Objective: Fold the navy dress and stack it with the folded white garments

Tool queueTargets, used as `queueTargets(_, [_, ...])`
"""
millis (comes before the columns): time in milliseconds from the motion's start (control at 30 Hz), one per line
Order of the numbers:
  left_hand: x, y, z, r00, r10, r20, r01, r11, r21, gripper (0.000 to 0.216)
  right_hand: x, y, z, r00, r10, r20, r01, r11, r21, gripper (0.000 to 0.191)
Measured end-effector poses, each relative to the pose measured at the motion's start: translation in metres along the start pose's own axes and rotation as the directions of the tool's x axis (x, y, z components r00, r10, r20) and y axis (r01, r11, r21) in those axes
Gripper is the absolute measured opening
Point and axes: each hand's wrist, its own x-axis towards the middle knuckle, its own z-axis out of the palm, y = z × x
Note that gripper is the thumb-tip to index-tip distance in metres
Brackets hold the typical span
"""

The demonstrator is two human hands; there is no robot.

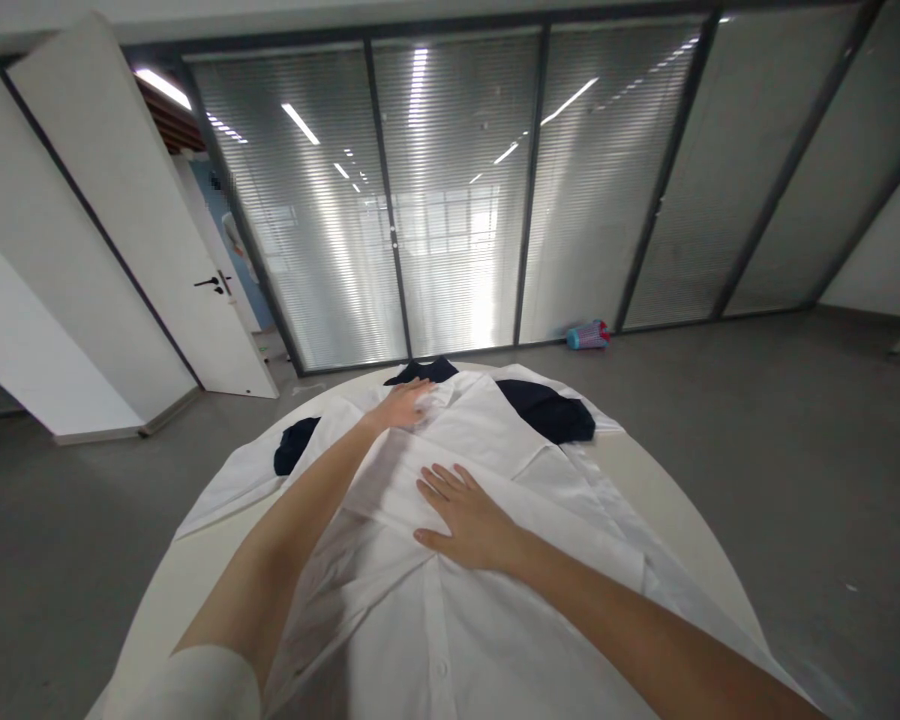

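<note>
A white button-up shirt (450, 600) lies spread over a round white table (675, 520), collar toward the far side. My left hand (405, 404) reaches far forward and rests flat on the shirt near its collar, fingers extended. My right hand (465, 520) lies palm down on the middle of the shirt, fingers spread and pointing left. Neither hand holds anything. A dark navy garment (547, 410) lies under the shirt and shows at the far right, far middle and left.
Grey floor surrounds the table. A glass wall with closed blinds (457, 200) runs across the back. A white door (142, 230) stands open at the left. A small pink and blue object (589, 335) lies on the floor by the glass wall.
</note>
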Motion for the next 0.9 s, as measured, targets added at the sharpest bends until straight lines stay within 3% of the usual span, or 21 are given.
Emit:
queueTargets(67, [0.0,0.004,0.006,0.996,0.049,0.073,-0.046,0.998,-0.034,0.057,0.0,0.0,0.0,1.0,0.0,0.001,0.0,1.0,-0.002,0.082])
queueTargets(167, [-0.006,0.008,0.018,0.995,0.025,0.094,-0.014,0.993,-0.116,0.047,0.0,0.0,0.0,1.0,-0.006,-0.008,0.006,1.0,0.004,0.082])
queueTargets(333, [-0.002,0.006,0.025,0.997,-0.08,-0.015,0.074,0.971,-0.227,0.036,0.0,0.001,0.001,1.0,-0.011,-0.017,0.011,1.0,0.013,0.082])
queueTargets(500, [0.02,0.017,0.031,0.984,-0.127,-0.121,0.104,0.978,-0.181,0.037,0.0,0.0,0.001,1.0,-0.008,-0.017,0.008,1.0,0.018,0.08])
queueTargets(700, [0.025,0.036,0.051,0.995,-0.093,-0.039,0.086,0.986,-0.146,0.04,0.0,-0.001,0.0,1.0,-0.006,-0.021,0.006,1.0,0.012,0.08])
queueTargets(900, [0.021,0.048,0.037,0.989,-0.124,-0.077,0.119,0.99,-0.071,0.033,0.001,-0.001,0.003,0.999,-0.014,-0.04,0.014,1.0,0.021,0.078])
